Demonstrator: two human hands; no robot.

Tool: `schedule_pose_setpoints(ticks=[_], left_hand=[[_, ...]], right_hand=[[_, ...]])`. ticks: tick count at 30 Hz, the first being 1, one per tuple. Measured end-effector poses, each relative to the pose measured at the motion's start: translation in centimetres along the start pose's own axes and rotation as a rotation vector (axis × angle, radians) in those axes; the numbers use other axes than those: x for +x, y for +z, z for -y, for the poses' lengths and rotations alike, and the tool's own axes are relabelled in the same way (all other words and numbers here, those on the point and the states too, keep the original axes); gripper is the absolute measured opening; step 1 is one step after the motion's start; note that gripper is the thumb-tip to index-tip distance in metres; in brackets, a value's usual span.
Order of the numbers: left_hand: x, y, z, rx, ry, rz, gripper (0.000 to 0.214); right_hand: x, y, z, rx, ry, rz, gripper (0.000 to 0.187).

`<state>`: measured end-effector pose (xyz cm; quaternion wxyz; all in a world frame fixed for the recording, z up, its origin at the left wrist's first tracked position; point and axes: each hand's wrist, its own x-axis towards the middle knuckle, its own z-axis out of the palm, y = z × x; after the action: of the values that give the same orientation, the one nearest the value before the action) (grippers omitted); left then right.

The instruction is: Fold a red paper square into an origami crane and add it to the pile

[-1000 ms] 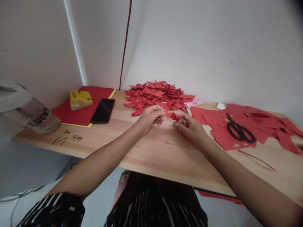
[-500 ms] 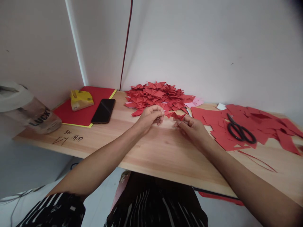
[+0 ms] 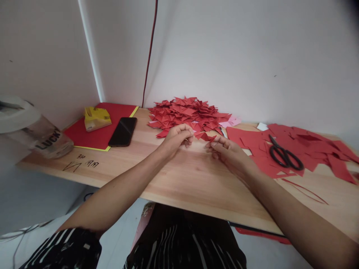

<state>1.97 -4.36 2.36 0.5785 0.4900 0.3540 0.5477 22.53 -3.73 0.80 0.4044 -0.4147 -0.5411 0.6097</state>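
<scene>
Both my hands work at the middle of the wooden table (image 3: 179, 175). My left hand (image 3: 176, 139) is curled, its fingertips pinched on one end of a small folded red paper piece (image 3: 204, 136). My right hand (image 3: 227, 151) pinches the other end of the same piece. Just behind my hands lies a heap of folded red paper triangles (image 3: 186, 112).
Black scissors (image 3: 284, 157) lie on cut red paper sheets (image 3: 308, 149) at the right. A black phone (image 3: 122, 131) and a yellow packet (image 3: 97, 118) rest on a red sheet (image 3: 92, 134) at the left. A plastic-wrapped object (image 3: 33, 130) sits at the far left. A red cable (image 3: 148, 52) runs down the wall.
Almost nothing has moved; my right hand has shifted slightly on the small red piece while my left hand keeps its pinch.
</scene>
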Motion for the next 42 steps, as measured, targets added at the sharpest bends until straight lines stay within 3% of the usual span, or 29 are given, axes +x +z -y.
schedule_pose_setpoints(ticks=[16, 25, 29, 34, 42], left_hand=[[0.1, -0.2, 0.2, -0.005, -0.010, 0.008, 0.008], [0.8, -1.1, 0.2, -0.044, 0.030, -0.159, 0.005], [0.7, -1.1, 0.0, -0.028, 0.037, -0.179, 0.006], [0.6, -1.1, 0.0, 0.034, 0.017, -0.206, 0.008], [1.1, -1.6, 1.0, 0.373, 0.012, -0.246, 0.010]], right_hand=[[0.3, -0.3, 0.2, 0.089, -0.013, -0.102, 0.035], [0.3, -1.4, 1.6, 0.098, -0.044, -0.176, 0.031], [0.3, -1.9, 1.7, 0.108, -0.055, -0.167, 0.029], [0.4, -2.1, 1.6, 0.030, -0.073, -0.173, 0.027], [0.4, -2.5, 0.5, -0.293, -0.049, -0.136, 0.020]])
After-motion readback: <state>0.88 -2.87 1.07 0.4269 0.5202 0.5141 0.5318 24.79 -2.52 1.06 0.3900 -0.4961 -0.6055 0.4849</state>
